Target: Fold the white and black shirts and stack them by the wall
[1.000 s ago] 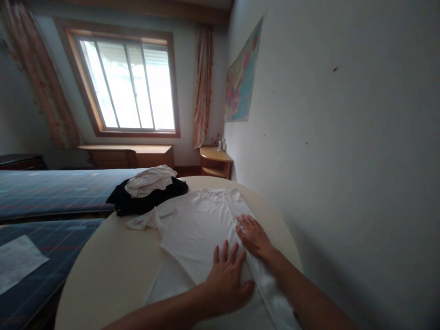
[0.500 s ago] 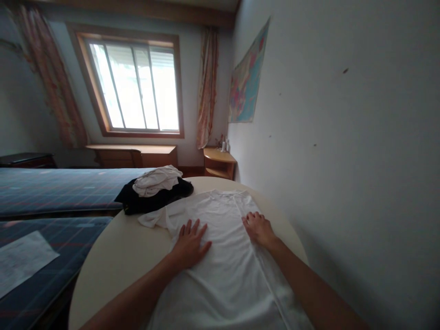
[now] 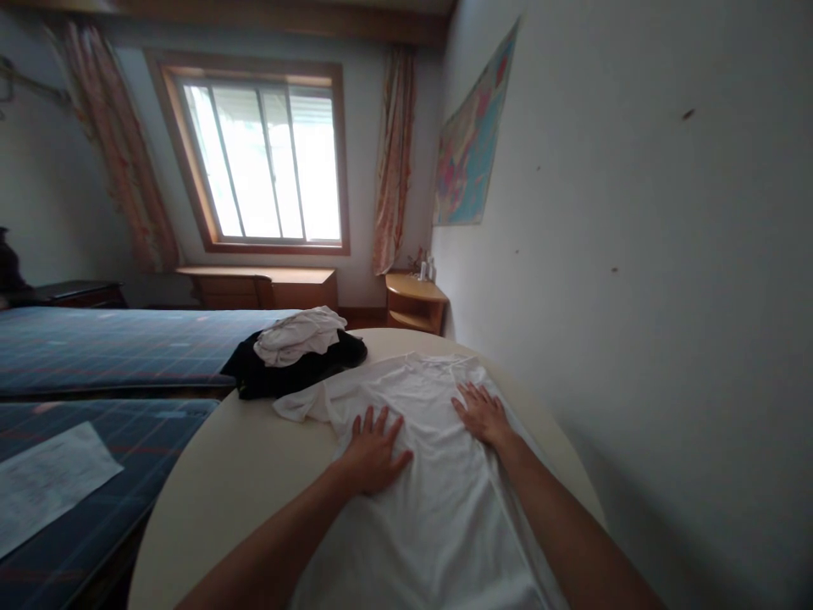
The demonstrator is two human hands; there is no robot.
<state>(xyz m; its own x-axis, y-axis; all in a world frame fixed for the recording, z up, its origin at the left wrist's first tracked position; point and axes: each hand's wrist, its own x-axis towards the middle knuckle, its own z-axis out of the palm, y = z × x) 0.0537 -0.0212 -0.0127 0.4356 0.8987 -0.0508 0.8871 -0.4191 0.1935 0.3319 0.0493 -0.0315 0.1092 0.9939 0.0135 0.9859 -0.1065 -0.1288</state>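
Note:
A white T-shirt [image 3: 438, 491] lies spread over a round cream table [image 3: 216, 483], its collar toward the far edge and one sleeve out to the left. My left hand [image 3: 374, 453] rests flat on the left part of the shirt, fingers spread. On the right part, near a lengthwise fold, my right hand [image 3: 483, 413] lies palm down with its fingers stretched out. Both hands touch the cloth without gripping it. Shallow wrinkles run across the fabric between them. The shirt's right sleeve cannot be made out.
A heap of black clothing [image 3: 285, 373] with a crumpled pale garment [image 3: 301, 336] on top sits at the table's far left. Left of the table are plaid mattresses [image 3: 120, 347], one with a paper sheet [image 3: 54, 479]. A white wall [image 3: 666, 364] stands close on the right.
My right hand has shifted from the folded edge inward over the shirt, its fingers now straighter. My left hand stays flat on the cloth. The view has turned slightly left.

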